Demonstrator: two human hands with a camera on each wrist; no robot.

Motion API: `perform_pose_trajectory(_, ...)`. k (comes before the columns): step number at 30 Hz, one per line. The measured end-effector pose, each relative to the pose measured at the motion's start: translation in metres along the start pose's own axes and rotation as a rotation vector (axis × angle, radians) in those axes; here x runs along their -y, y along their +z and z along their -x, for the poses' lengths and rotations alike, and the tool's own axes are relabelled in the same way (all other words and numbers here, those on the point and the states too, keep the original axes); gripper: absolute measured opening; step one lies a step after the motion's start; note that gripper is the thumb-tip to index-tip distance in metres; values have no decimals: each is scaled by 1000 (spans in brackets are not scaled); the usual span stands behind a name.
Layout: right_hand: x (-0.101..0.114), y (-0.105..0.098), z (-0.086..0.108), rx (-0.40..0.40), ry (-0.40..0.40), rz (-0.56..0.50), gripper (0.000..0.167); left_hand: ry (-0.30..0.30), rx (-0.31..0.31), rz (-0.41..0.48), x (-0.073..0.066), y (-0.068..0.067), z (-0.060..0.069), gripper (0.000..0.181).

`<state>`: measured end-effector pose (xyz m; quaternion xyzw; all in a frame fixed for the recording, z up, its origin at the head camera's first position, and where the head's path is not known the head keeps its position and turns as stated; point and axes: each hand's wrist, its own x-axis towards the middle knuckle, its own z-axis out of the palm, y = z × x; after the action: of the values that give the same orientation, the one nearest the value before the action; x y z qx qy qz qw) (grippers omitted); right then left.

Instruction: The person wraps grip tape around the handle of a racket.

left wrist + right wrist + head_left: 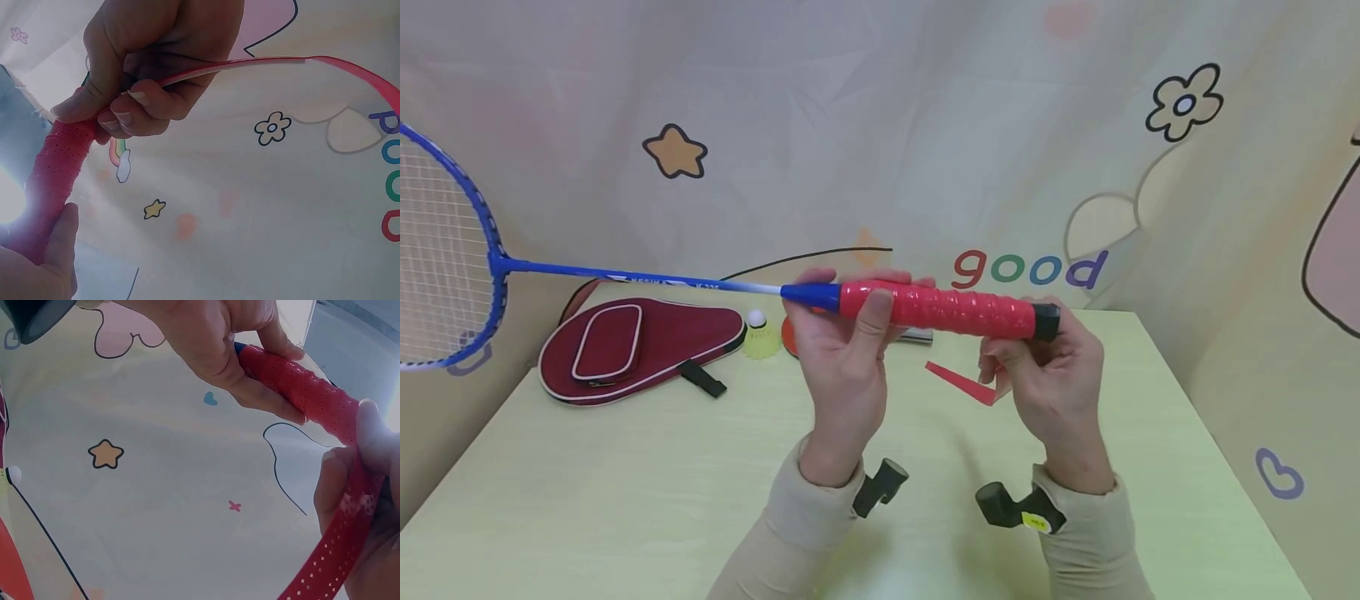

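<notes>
A blue badminton racket (707,284) is held level above the table, its strung head at the left edge of the head view. Red perforated overgrip (955,310) wraps its handle, up to the black butt end (1047,322). My left hand (846,375) grips the handle near the blue cone, thumb in front and fingers behind. At the butt end, my right hand (1060,383) pinches the red tape against the handle. A loose strip of that tape (331,562) hangs from the right fingers, showing holes in the right wrist view.
On the table (662,492), a maroon racket cover (662,350) lies at the back left with its black strap. Beside it stands a yellow shuttlecock (762,337). An orange-red round thing and a silver object (917,337) are partly hidden behind my left hand.
</notes>
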<state>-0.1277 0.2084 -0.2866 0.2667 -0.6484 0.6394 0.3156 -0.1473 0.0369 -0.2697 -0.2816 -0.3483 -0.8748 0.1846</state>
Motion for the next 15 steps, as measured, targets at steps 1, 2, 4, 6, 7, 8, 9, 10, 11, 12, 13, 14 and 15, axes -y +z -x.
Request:
perform_pose_trajectory(1, 0, 0, 0, 15, -4, -4, 21, -1, -2, 1, 0, 0, 0, 51)
perform_pose_trajectory(2, 0, 0, 0, 31, -9, -4, 22, -1, -3, -1, 0, -1, 0, 50)
perform_pose_trajectory(4, 0, -1, 0, 57, -15, 10, 20, -3, -8, -3, -1, -1, 0, 50)
perform_pose_trajectory(6, 1, -1, -1, 75, -17, 32, 20, -14, -27, 10, -1, 0, 0, 51)
perform_pose_trajectory(7, 2, -1, -1, 81, -16, 42, 20, -17, -36, 15, -1, 0, 0, 51)
perform_pose_trajectory(8, 2, -1, -1, 84, -15, 47, 22, -23, -46, 18, -1, 0, 0, 52)
perform_pose_trajectory(9, 2, -2, -1, 79, -9, 48, 25, -29, -57, 22, 0, 0, 1, 53)
perform_pose_trajectory(10, 3, -2, -1, 73, -1, 38, 28, -36, -69, 24, 0, 1, 1, 53)
perform_pose_trajectory(11, 3, -3, -1, 65, 5, 29, 32, -43, -78, 22, 0, 1, 1, 55)
perform_pose_trajectory(12, 3, -3, -1, 57, 10, 14, 36, -49, -84, 13, 0, 1, 2, 56)
perform_pose_trajectory(13, 3, -3, -1, 49, 16, -6, 38, -53, -90, 2, 0, 1, 2, 57)
perform_pose_trajectory(14, 2, -3, -1, 42, 16, -27, 41, -58, -96, -8, 0, 0, 2, 58)
perform_pose_trajectory(15, 2, -3, -1, 35, 15, -48, 43, -62, -102, -20, 0, 0, 2, 59)
